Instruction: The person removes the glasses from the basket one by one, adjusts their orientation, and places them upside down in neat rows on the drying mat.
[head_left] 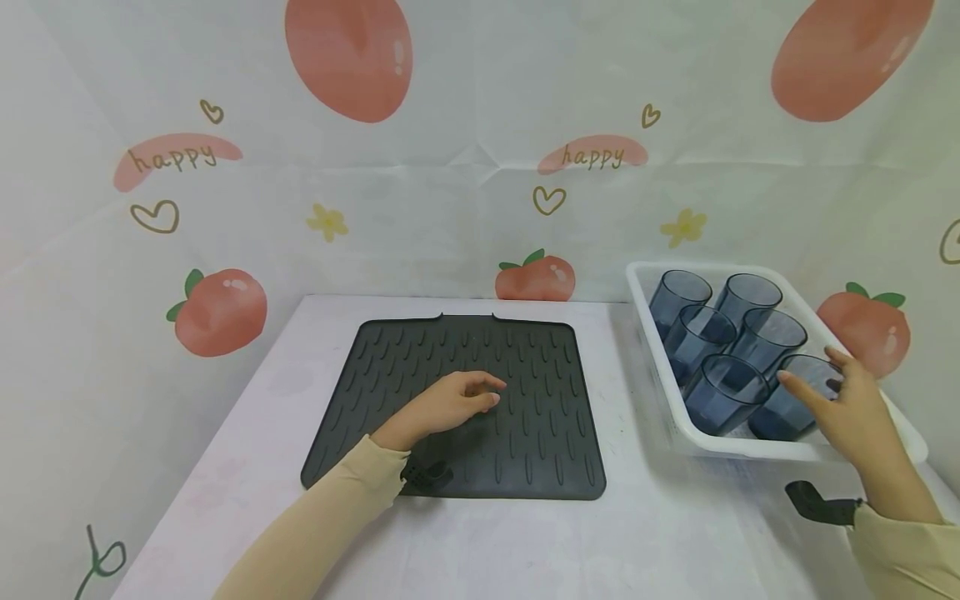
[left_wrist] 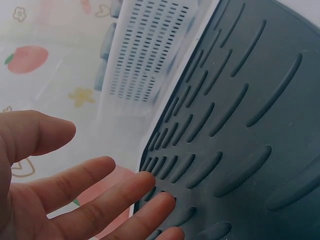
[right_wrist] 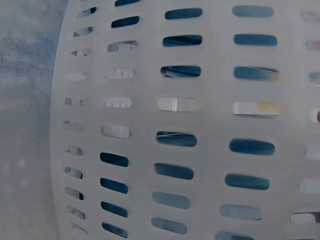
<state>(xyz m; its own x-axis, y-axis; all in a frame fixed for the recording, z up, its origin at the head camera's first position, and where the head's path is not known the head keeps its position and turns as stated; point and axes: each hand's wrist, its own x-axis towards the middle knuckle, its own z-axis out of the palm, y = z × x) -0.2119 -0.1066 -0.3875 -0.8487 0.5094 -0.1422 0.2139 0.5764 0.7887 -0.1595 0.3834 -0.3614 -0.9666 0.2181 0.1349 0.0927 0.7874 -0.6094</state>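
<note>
My left hand [head_left: 453, 402] hovers above a dark ribbed drying mat [head_left: 547, 467], its fingers loosely extended and holding nothing. In the left wrist view that hand's thumb and fingers [left_wrist: 90, 172] are spread apart beside the mat's edge. On the right, my right hand [head_left: 855, 408] reaches over the front of a white basket [head_left: 750, 448]. Its thumb and fingers are spread around the rim of the front-right blue glass [head_left: 783, 412]; whether they touch it, I cannot tell. The right wrist view shows only the slotted basket wall [right_wrist: 215, 120], with the hand out of sight.
Several more blue-tinted glasses [head_left: 697, 333] stand close together in the basket, open ends up. The mat and basket share a white table [head_left: 525, 550]. Behind them hangs a pale cloth [head_left: 435, 208] printed with peaches, hearts and flowers.
</note>
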